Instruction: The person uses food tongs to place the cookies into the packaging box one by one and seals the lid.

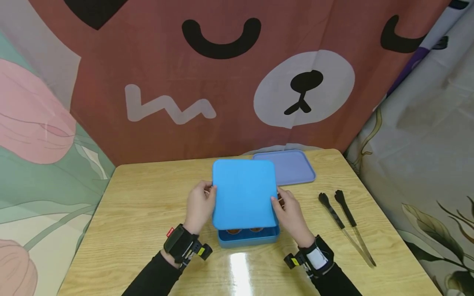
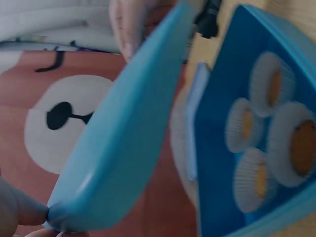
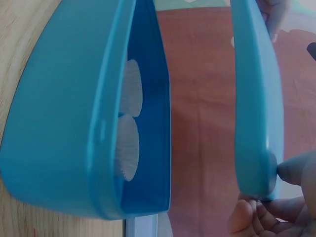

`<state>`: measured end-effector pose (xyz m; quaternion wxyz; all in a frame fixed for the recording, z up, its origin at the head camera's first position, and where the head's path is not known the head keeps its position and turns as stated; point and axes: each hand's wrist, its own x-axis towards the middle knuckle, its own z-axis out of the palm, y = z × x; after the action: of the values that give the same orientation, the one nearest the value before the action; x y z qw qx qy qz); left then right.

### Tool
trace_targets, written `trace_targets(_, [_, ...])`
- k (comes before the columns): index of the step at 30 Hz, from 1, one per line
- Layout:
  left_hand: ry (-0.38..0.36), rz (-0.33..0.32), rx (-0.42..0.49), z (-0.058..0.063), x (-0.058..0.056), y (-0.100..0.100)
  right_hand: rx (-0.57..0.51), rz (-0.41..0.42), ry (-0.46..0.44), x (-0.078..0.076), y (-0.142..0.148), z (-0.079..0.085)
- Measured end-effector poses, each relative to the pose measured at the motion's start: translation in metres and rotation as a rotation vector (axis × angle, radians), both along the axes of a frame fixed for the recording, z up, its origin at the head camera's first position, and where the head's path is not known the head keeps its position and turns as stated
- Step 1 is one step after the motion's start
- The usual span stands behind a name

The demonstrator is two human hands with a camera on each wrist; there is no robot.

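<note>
A blue lid (image 1: 244, 193) is held up over a blue rectangular box (image 1: 249, 241) by both hands. My left hand (image 1: 200, 204) pinches the lid's left edge between thumb and fingers. At the opposite edge, my right hand (image 1: 292, 210) grips it the same way. In the wrist views the lid (image 3: 257, 108) is apart from the box (image 3: 61, 113). Several small brown cupcakes (image 2: 302, 147) in white pleated paper cups stand inside the box. From the head view, the lid hides most of the box and its contents.
Behind the lid lies a light purple tray (image 1: 294, 167), partly covered from view. To the right of the right hand are tongs (image 1: 342, 220) with black ends and metal arms. A patterned cloth (image 1: 166, 139) hangs behind the wooden table (image 1: 140, 218).
</note>
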<state>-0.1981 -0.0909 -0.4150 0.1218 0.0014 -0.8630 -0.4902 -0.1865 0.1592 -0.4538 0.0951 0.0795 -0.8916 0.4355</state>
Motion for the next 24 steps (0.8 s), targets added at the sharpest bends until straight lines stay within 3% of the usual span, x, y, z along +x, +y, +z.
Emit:
trace_targets(12, [-0.124,0.024,-0.082,-0.039,-0.003,0.004,0.126,-0.020,-0.112,-0.004,0.004,-0.019])
trace_targets(24, [-0.184,0.020,-0.110,-0.068,-0.006,0.006,0.210,-0.020,-0.201,-0.002,0.004,-0.029])
